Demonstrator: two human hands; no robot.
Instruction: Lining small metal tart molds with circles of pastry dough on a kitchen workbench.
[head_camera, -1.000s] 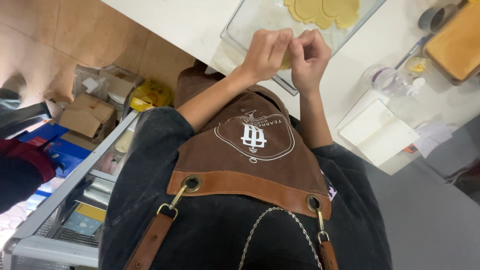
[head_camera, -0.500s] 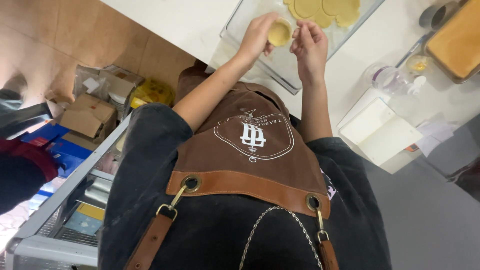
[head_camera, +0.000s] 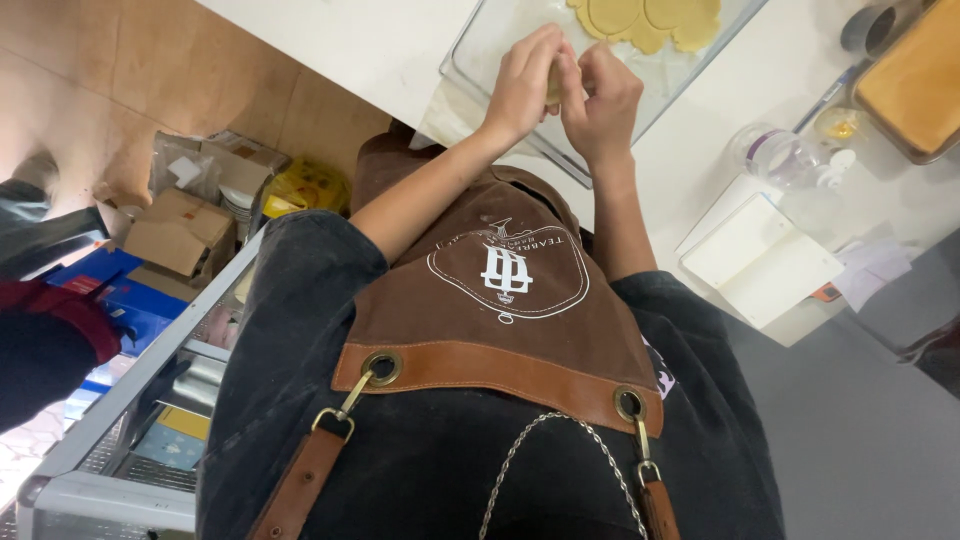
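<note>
Two hands: both meet at the upper centre of the frame, over the near edge of the tray.
Counter (head_camera: 370, 40): white surface across the top of the frame.
Apron (head_camera: 500, 300): brown, with leather straps and metal rings, filling the lower centre; a pale emblem is printed on it.
Shelf rack (head_camera: 130, 420): metal, lower left, with boxes and small packs inside.
Tray (head_camera: 490, 50): clear and rectangular, on the counter at the top centre, lined with pale paper.
Rolled dough (head_camera: 650, 20): yellow sheet with round cut marks, lying in the far part of the tray at the top edge of the frame.
Cardboard boxes (head_camera: 180, 230): on the floor at the left, beside a yellow bag (head_camera: 310, 185).
White box (head_camera: 760, 262): flat, on the counter at the right.
Plastic bottle (head_camera: 785, 155): clear with a violet band, lying just above the white box.
Left hand (head_camera: 522, 85): fingers curled close together, pinching the dough piece from the left side.
Right hand (head_camera: 600, 95): fingers bent inward, touching the left hand and the same piece.
Dough piece (head_camera: 553, 88): small and yellow, held between the fingertips of both hands, mostly hidden; its shape cannot be told.
</note>
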